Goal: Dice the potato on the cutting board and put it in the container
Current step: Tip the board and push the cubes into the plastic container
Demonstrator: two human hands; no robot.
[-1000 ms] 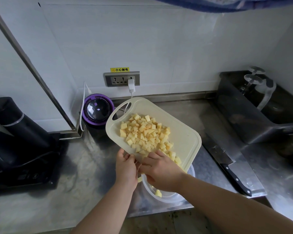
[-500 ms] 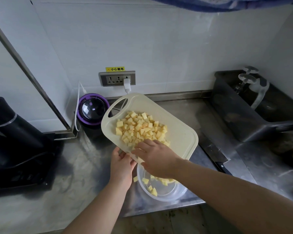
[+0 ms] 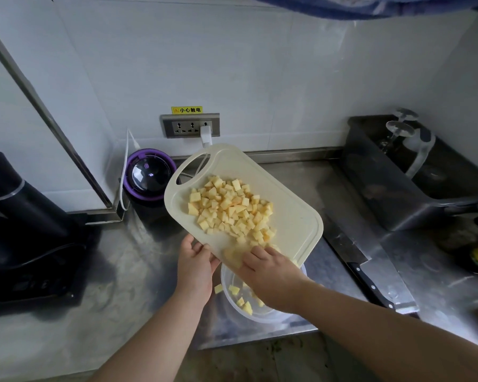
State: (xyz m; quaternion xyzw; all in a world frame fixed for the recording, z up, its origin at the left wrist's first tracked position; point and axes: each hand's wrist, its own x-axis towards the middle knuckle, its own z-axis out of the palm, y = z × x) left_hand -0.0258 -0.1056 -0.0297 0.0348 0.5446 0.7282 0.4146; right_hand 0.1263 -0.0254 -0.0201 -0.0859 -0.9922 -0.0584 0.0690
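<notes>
A cream cutting board [image 3: 293,210] is held tilted above the counter, its lower edge over a clear plastic container [image 3: 229,301]. My left hand [image 3: 195,264] grips the board's lower left edge. A pile of yellow diced potato [image 3: 229,209] covers the board's middle. My right hand [image 3: 271,274] lies on the board's low end with curled fingers against the lowest cubes, which look blurred. Several potato cubes [image 3: 244,306] lie inside the container, and one cube [image 3: 218,288] sits just outside its left rim.
A cleaver with a black handle [image 3: 367,282] lies on the steel counter to the right. A purple-rimmed appliance [image 3: 149,176] and a wall socket [image 3: 191,125] are behind the board. A black machine [image 3: 20,224] stands at left, a dark sink [image 3: 414,188] at right.
My right hand slid down the board toward its low edge, sweeping cubes along. More potato cubes now lie in the container. The board stays tilted in my left hand.
</notes>
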